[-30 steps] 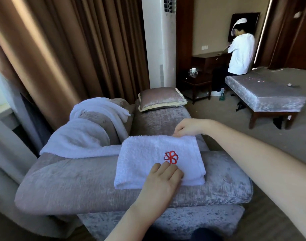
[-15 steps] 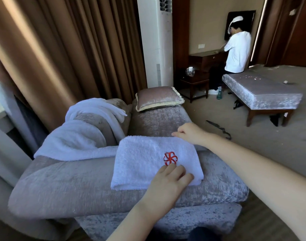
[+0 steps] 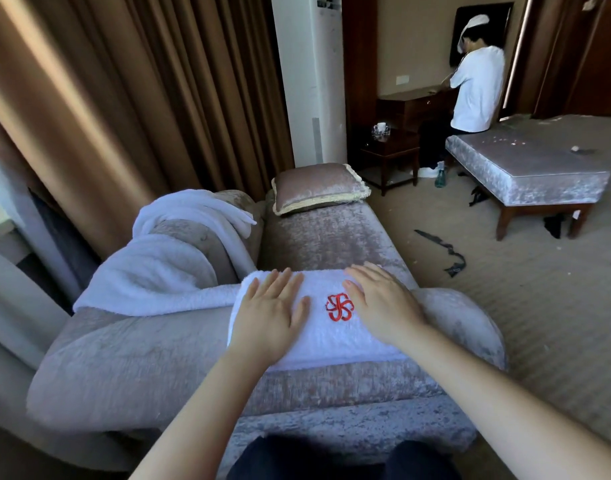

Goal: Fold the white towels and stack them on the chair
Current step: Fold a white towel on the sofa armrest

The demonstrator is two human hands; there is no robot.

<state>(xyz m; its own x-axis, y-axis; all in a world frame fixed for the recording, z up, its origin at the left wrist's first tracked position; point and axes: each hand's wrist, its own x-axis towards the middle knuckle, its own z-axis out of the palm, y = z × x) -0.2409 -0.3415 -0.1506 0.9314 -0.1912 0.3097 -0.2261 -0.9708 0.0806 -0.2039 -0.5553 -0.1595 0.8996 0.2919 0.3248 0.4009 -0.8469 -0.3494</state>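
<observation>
While both hands lie flat on it, the folded towel (image 3: 332, 341) sits on the wide, round arm of the chair (image 3: 141, 368), close to the arm's right end. It is white, thick and fluffy, folded into a neat rectangle, and its near edge lies along the front of the arm. A red flower (image 3: 338, 307) is sewn on top and shows in the gap between the two hands. The left hand (image 3: 267, 317) presses on the left part of the towel with straight fingers spread a little. The right hand (image 3: 383, 306) presses on the right part the same way. Neither hand grabs anything.

The chair is covered in soft, shiny grey velvet that looks crushed. More white towels (image 3: 158, 268) lie loose and bumpy over the chair's back and touch the left edge of the folded one. A square velvet pillow (image 3: 318, 188) with a pale fringe rests at the far end of the seat (image 3: 318, 237). Long brown curtains (image 3: 124, 98) hang in folds behind. Far off, a person in a white shirt (image 3: 477, 88) stands near a long grey bench (image 3: 529, 174) with wooden legs.
</observation>
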